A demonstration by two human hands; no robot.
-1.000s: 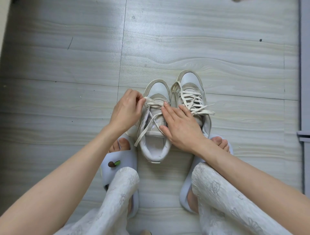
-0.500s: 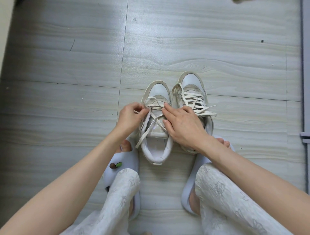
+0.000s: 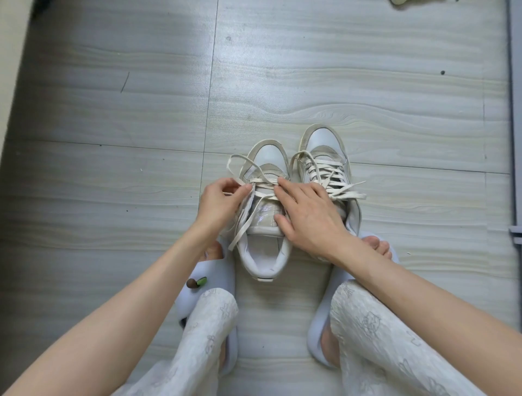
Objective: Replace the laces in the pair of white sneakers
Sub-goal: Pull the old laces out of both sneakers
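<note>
While you crouch over it, the floor (image 3: 141,113) fills the view — pale wood-grain tiles with dark seams. Your legs come up from the bottom edge in patterned white trousers (image 3: 375,339), and each foot sits in a pale slipper (image 3: 220,271); the left slipper carries a small brown and green charm (image 3: 196,282).

Between the slippers stand the two sneakers, side by side and touching, toes pointing away from you. The right sneaker (image 3: 324,147) is laced up, its loose ends splayed out to the right. The left sneaker (image 3: 265,226) is the nearer one, its tongue bared and its collar open toward you.

Your right hand (image 3: 308,220) lies flat across both sneakers, fingers straight — the grip is released, the forefinger pressing on the crossed lace near the left sneaker's top eyelets and the thumb resting on the tongue. Your left hand (image 3: 220,200) sits at that sneaker's left side, its grip pinching the lace (image 3: 245,166) between thumb and fingertips. From there one strand loops out over the toe, and another hangs down the left side to the floor.

At the top edge, a small pale object (image 3: 401,2) is cut off by the frame.
</note>
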